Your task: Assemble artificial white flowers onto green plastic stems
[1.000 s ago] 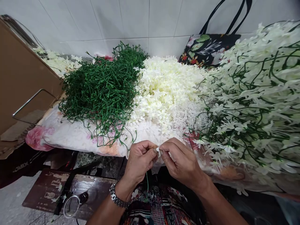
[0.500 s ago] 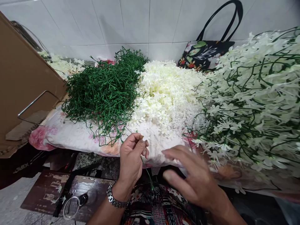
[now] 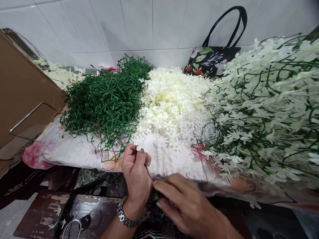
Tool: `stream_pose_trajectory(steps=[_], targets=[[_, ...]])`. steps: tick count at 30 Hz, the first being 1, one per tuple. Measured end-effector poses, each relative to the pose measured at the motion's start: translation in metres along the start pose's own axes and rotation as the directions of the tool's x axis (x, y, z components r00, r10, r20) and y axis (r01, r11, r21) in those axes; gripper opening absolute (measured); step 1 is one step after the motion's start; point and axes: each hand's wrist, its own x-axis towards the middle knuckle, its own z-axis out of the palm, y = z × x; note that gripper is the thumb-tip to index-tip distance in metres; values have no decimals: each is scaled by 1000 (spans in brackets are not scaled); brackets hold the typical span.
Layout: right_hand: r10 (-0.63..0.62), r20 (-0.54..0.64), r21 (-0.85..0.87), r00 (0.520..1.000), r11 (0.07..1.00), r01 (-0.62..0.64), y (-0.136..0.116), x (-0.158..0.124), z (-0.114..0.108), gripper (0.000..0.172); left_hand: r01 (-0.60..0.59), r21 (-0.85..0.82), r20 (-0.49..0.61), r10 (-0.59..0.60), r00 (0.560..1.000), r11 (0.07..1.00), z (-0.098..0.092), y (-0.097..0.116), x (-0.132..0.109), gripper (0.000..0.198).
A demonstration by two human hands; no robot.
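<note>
2 hands are in view at the front edge of the cloth-covered counter [image 3: 174, 162]. The left hand [image 3: 136, 174], with a metal wristwatch [image 3: 127, 215] on its wrist, is closed, thumb against bent fingers, pinching a small white flower piece [image 3: 140, 148] at the fingertips. A thin green stem [image 3: 156, 195] runs down from this hand toward the right hand [image 3: 185, 202]. The right hand is partly curled, its thumb and forefinger apart at either side of the stem's lower end; whether it grips the stem cannot be told. On the counter: a heap of green stems [image 3: 104, 103] to the left; a pile of white blossoms [image 3: 171, 93] in the middle, with fine white strands [image 3: 196, 127] at its near right; and a large mass of stemmed white flowers [image 3: 261, 109] to the right. A black floral bag [image 3: 211, 61] stands behind, near the tiled wall [image 3: 99, 30].
</note>
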Motion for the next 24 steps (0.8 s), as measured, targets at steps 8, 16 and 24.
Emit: stream_pose_trajectory(steps=[8, 16, 24], targets=[[-61, -213, 77, 975, 994, 79, 9, 6, 3, 12, 108, -55, 75, -103, 992, 993, -5, -2, -1, 28], [114, -178, 256, 977, 964, -66, 23, 11, -20, 15, 177, 94, 599, -198, 776, 980, -29, 1, -2, 10], [-1, -119, 149, 993, 989, 19, 27, 16, -28, 19, -65, 454, 687, -302, 661, 889, -25, 8, -6, 9]])
